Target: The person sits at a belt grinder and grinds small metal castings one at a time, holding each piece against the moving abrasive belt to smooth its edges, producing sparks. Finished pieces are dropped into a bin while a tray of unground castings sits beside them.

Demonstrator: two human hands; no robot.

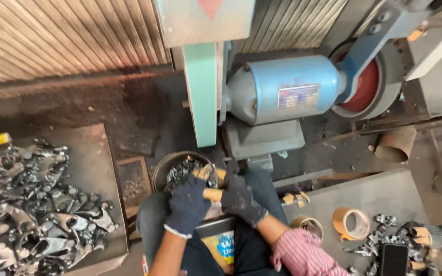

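Observation:
Both my hands wear dark knit gloves and meet over my lap. My left hand (186,204) and my right hand (240,200) are closed together on a small metal part (210,176) with tan wrapping around it. Just beyond them stands a round dark bucket (160,171) with shiny metal pieces inside. Directly ahead is a belt grinder with a pale green belt (200,92) and a blue motor (282,89).
A tray on the left holds a heap of shiny forged metal parts (31,204). On the grey table (379,197) at right lie two tape rolls (351,223), several small metal parts, a spare glove (428,235) and a black phone (393,259). A red-centred wheel (367,87) sits right of the motor.

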